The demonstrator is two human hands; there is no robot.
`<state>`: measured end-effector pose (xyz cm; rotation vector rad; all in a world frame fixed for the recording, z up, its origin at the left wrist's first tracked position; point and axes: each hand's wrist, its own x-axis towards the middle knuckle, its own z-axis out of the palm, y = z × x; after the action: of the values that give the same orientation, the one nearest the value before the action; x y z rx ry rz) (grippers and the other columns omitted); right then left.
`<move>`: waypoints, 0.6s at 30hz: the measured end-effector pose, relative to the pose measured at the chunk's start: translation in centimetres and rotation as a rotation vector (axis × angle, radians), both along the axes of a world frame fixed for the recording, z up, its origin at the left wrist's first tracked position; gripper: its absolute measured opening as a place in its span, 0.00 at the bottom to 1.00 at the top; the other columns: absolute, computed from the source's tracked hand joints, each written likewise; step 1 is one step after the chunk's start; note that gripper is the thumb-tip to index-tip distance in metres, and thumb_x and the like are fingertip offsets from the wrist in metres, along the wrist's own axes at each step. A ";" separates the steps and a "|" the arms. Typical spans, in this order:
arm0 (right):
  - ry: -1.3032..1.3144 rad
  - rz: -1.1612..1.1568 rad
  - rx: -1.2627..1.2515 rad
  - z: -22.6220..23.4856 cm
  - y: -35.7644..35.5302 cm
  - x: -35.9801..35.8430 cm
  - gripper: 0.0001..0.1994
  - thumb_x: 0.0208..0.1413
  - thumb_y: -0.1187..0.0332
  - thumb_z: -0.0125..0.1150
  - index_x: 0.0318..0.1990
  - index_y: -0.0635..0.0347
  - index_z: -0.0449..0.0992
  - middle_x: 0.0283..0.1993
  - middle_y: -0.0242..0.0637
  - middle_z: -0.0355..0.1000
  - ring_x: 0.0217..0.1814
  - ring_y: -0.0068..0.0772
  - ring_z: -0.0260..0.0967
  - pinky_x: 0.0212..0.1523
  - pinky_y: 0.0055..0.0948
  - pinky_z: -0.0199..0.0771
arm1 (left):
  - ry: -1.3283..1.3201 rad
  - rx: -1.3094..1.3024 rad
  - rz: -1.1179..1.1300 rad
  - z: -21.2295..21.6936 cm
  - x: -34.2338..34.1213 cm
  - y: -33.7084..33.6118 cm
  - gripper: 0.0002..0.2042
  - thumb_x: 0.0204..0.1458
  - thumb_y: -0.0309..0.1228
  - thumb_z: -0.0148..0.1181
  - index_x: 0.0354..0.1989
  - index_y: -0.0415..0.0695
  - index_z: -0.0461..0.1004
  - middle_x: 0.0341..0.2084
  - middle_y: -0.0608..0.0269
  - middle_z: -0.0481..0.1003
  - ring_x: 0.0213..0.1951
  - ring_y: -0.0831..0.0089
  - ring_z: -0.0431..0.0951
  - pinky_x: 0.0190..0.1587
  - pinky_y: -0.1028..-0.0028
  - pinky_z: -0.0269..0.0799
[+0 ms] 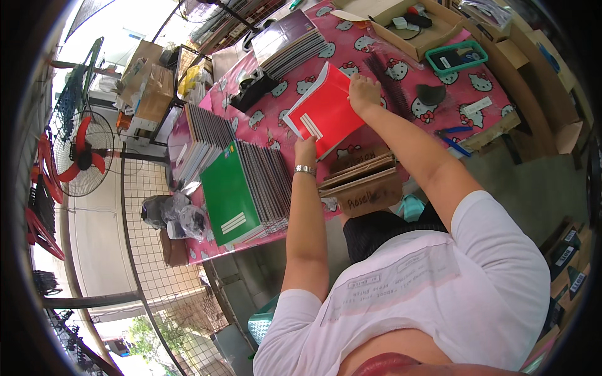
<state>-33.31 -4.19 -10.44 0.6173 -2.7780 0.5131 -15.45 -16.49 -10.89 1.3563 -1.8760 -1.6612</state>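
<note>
A red notebook with a soft cover and a white label strip [323,109] is held by both hands above the surface covered with a pink cartoon-cat cloth [370,47]. It is tilted, with one long edge higher than the other, probably because the two hands grip it at opposite ends and lift it free of the cloth.

The left hand [306,150], which wears a silver metal wristband [304,169], closes on the lower edge of the notebook; the fingers are bent around the edge, and I cannot tell how far they go under the cover. The right hand [364,91] holds the upper corner, with the fingers curled over the top and the knuckles facing the camera. Both hands are grasping the notebook, neither one is released.

Just to the left of the left forearm lies a fanned pile of notebooks with a green notebook on top [244,191], near the edge of the surface. The spines are spread like steps, so it seems each one can be taken easily. A second fanned grey pile [204,135] lies behind it, and a third pile with a dark purple cover [291,41] is farther away. A brown cardboard box [367,182] stands close to the body, just under the red notebook. A red standing fan [78,153] is well apart on the left.
</note>
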 end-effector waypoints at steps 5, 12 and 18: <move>0.199 -0.014 -0.009 0.6 -0.4 1.6 0.08 0.57 0.66 0.54 0.42 0.56 0.70 0.39 0.35 0.74 0.46 0.37 0.72 0.49 0.42 0.67 | 0.087 0.141 0.034 0.1 0.7 -0.1 0.07 0.52 0.27 0.58 0.38 0.42 0.71 0.16 0.69 0.67 0.12 0.78 0.60 0.15 0.73 0.53; 0.139 0.091 -0.022 0.0 -1.1 2.5 0.07 0.58 0.68 0.51 0.42 0.55 0.69 0.41 0.39 0.72 0.45 0.38 0.72 0.47 0.39 0.72 | -0.051 0.148 0.043 1.3 1.3 -1.1 0.15 0.48 0.22 0.56 0.46 0.33 0.71 0.37 0.51 0.78 0.34 0.62 0.79 0.37 0.65 0.75; 0.001 0.039 -0.201 -0.3 -0.9 0.6 0.10 0.55 0.69 0.56 0.44 0.58 0.67 0.39 0.45 0.73 0.43 0.47 0.74 0.44 0.41 0.76 | 0.185 -0.047 0.015 1.8 -0.4 -0.2 0.15 0.47 0.23 0.56 0.45 0.39 0.70 0.30 0.58 0.76 0.24 0.68 0.74 0.26 0.69 0.68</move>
<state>-32.74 -5.09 -10.78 0.6251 -2.6726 0.7884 -15.86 -16.71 -9.10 1.1530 -1.7826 -1.6630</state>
